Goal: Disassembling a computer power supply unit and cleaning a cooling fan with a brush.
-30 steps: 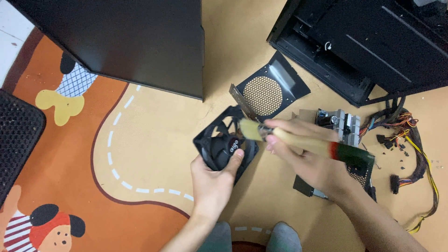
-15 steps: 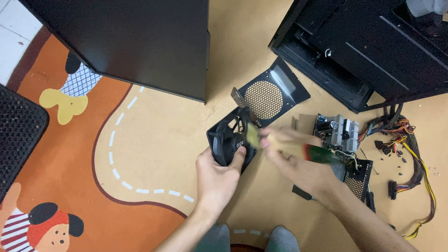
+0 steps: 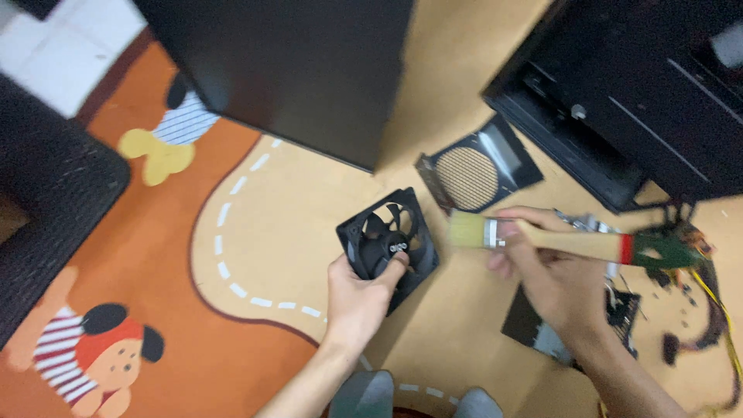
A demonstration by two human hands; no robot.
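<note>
Gripping a black square cooling fan, the left hand is closing around the fan's lower edge, with one fingertip pressing on the round hub at the middle of the blades; the fan is being held tilted just above the cream part of a play mat, near the centre of the view; the right hand is wrapping its fingers around the wooden handle of a paintbrush, which is lying roughly level, its pale bristles pointing left and standing just beside the fan's right edge, though blur is making it hard to tell whether they are touching it; the brush's red band and green end are sticking out to the right of the hand; a black perforated vent panel is lying flat on the mat just beyond the fan and brush; a large black side panel is filling the upper middle of the view; an open black computer case is sitting at the upper right; a bundle of coloured cables is trailing at the right edge, near a power supply unit partly hidden behind the right hand.
</note>
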